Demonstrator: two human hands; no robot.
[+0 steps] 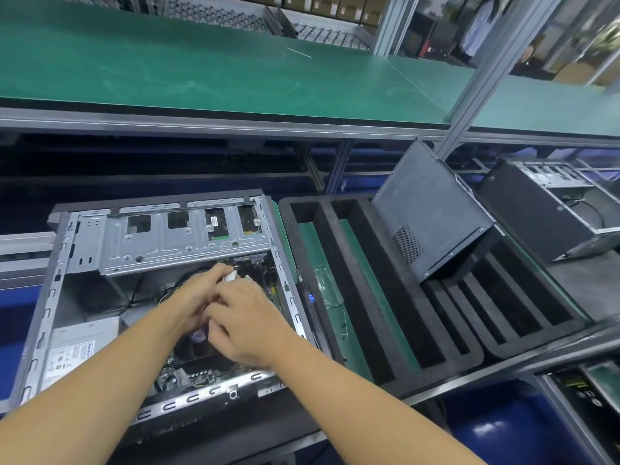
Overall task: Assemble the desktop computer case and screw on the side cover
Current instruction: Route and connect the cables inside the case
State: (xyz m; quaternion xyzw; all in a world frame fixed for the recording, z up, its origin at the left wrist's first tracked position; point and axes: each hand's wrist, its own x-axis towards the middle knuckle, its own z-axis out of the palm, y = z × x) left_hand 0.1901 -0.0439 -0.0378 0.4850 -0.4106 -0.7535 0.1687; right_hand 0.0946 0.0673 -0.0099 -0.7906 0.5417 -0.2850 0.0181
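The desktop computer case (57,286) lay on its side at the lower left of the frame, its open side up and no cover on it. Both grips were inside it, close together just below the metal drive cage (167,243). The left grip (198,293) pinched a small pale piece (229,276) at its fingertips. The right grip (248,323) lay partly over the left with its fingers curled under; whether it grasped anything could not be told. Beneath the hands sat the round cooler fan (198,337), with the motherboard (188,374) toward the near edge and the labelled power supply (73,354) in the lower left corner of the case. Black cables ran under the drive cage.

The side cover (432,209) stood tilted in a black foam rack (402,374) just right of the case, leaning back, its vent grille low. At the right edge a second case (543,213) rested on the grey worktop (587,290). A green-topped shelf (201,72) spanned the upper frame.
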